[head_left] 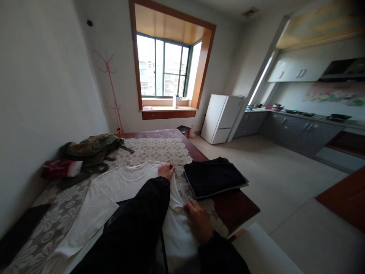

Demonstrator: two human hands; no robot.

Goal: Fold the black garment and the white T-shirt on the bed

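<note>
- Near left: a flat dark item lies at the edge of the lace cloth; its nature cannot be determined.
- Left: a red packet rests against a dark green bag; a pink coat stand is upright beyond.
- Centre left: the white shirt lies spread on the cloth-covered table, collar toward the far side, one sleeve extending near left.
- Centre: the left hand has thumb and fingers drawn together on the shirt's right shoulder area.
- Centre, nearer and right: the right hand pinches the edge of the sleeve on that side.
- Right of the hands: folded black clothing is stacked near the table's right edge.
- Far right: a white refrigerator stands on the floor, left of grey kitchen cabinets.
</note>
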